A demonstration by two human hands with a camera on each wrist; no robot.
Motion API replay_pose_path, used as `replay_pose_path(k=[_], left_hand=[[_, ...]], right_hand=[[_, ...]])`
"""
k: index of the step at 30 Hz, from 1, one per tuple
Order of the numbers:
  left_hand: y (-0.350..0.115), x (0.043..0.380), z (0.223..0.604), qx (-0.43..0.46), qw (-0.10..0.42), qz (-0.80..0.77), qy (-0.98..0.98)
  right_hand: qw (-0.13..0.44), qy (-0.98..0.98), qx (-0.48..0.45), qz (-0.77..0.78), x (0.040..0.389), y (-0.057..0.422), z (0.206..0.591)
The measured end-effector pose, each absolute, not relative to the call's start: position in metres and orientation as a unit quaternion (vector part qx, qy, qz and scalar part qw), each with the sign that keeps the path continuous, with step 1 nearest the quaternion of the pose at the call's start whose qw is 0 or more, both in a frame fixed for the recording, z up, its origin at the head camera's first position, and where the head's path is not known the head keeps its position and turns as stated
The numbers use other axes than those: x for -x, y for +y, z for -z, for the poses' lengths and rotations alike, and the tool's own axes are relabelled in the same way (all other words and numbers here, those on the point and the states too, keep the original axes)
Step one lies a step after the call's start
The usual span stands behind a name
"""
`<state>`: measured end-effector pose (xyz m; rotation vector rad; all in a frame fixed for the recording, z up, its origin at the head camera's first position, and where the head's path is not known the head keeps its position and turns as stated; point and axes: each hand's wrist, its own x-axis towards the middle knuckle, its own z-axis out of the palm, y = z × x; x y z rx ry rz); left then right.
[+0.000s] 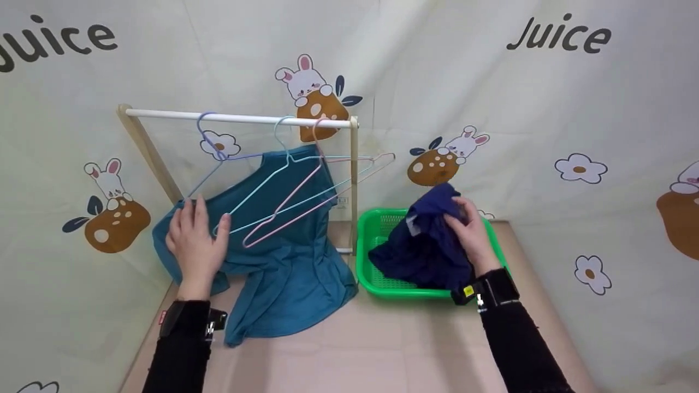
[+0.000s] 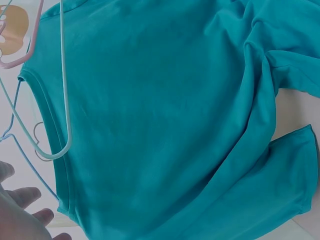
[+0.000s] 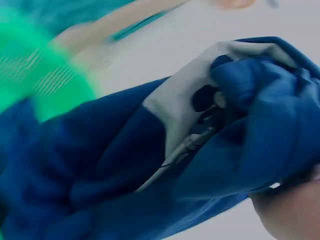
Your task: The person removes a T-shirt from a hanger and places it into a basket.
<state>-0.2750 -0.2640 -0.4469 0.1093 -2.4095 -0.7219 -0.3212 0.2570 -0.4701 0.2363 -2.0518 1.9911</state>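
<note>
Sitting over on the right is a green plastic basket (image 1: 404,293) with a navy garment (image 1: 423,251) bunched in it, top end up above the rim and pinched in the right hand (image 1: 474,234). Left hand (image 1: 196,245) is loose, fingers spread by the teal shirt (image 1: 289,289), which is on a blue hanger (image 1: 220,158) on the rack (image 1: 240,117) to the left. Far backdrop (image 1: 628,109) says "Juice" twice. Garment's got a pale patch (image 3: 172,107) with dark print, too blurry for me to read.

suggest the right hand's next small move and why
Probably lift the navy garment clear of the green basket: the right hand grips its raised top, but its lower part lies in the basket, and the pink hanger hangs bare on the rail.
</note>
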Motion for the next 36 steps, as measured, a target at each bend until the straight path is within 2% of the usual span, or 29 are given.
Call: replay_pose_path(k=[4, 7, 14, 20, 27, 31, 36], left_hand=[[-0.264, 0.277, 0.443, -0.043, 0.312, 0.269, -0.910], [-0.263, 0.280, 0.438, -0.045, 0.309, 0.267, -0.912], [-0.258, 0.296, 0.416, -0.045, 0.301, 0.269, -0.914], [-0.252, 0.311, 0.401, -0.042, 0.281, 0.263, -0.922], [-0.247, 0.323, 0.391, -0.031, 0.244, 0.270, -0.931], [-0.249, 0.328, 0.387, -0.028, 0.223, 0.278, -0.934], [-0.251, 0.330, 0.390, -0.030, 0.221, 0.294, -0.929]], right_hand=[[0.013, -0.811, -0.092, -0.577, 0.314, 0.265, 0.502], [-0.021, -0.840, -0.102, -0.533, 0.306, 0.268, 0.519], [0.026, -0.862, -0.087, -0.498, 0.290, 0.269, 0.550], [0.107, -0.880, -0.090, -0.453, 0.277, 0.267, 0.574], [0.200, -0.896, -0.135, -0.372, 0.264, 0.263, 0.591], [0.209, -0.909, -0.139, -0.332, 0.256, 0.263, 0.594], [0.205, -0.918, -0.140, -0.309, 0.249, 0.262, 0.597]])
